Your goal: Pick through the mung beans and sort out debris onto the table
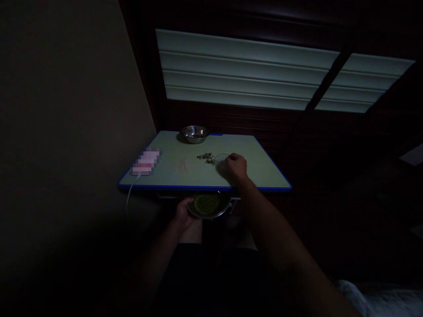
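Below the table's front edge, my left hand [184, 213] grips the left rim of a metal bowl [211, 215]. Small green beans [206, 204], which look like mung beans, cover the bowl's inside. Over the table, my right hand [236, 166] is closed at the right side of a clear round dish [220, 159], seemingly pinching its rim; the fingertips are partly hidden. Just left of that dish lies a scatter of small dark bits [207, 157]. Farther left is a flat patch of pale grains [182, 165].
A second metal bowl [194, 134] stands at the back of the pale, blue-edged table [264, 171]. At the left lies a blurred pink phone-like object [146, 162] with a white cable [129, 193] hanging off the front. A wall rises at left, dark slatted doors behind. The room is dim.
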Demonstrator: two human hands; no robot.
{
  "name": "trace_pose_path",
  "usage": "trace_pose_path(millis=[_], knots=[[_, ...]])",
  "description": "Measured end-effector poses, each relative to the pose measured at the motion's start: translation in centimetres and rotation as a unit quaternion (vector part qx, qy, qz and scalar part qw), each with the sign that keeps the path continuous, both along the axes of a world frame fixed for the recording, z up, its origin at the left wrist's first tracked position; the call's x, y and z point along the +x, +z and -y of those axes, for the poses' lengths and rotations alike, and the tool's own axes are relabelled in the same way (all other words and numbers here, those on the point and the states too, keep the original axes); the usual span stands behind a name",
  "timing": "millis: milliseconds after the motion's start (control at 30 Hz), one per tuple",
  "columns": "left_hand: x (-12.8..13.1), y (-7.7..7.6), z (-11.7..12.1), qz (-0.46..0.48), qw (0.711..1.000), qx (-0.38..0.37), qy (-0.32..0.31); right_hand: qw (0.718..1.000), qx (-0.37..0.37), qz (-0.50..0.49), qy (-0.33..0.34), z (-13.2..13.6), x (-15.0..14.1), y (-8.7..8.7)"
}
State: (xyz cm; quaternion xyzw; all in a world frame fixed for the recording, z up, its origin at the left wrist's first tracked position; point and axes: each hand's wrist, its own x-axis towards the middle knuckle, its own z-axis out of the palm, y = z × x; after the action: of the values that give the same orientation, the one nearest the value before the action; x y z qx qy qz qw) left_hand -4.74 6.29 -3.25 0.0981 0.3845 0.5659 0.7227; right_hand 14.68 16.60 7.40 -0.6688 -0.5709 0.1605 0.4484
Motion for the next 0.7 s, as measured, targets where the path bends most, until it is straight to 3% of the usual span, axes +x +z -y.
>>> trace_pose_path(millis=[300, 700], knots=[[-0.05, -0.01, -0.03, 0.0, 1.0, -0.007, -0.005, 1.0, 0.001, 0.012, 0.008, -0.22, 0.07, -0.22], [0.02, -0.1, -0.02, -0.012, 1.0, 0.003, -0.009, 0.998, -0.014, 0.05, -0.034, 0.26, -0.03, 0.21]])
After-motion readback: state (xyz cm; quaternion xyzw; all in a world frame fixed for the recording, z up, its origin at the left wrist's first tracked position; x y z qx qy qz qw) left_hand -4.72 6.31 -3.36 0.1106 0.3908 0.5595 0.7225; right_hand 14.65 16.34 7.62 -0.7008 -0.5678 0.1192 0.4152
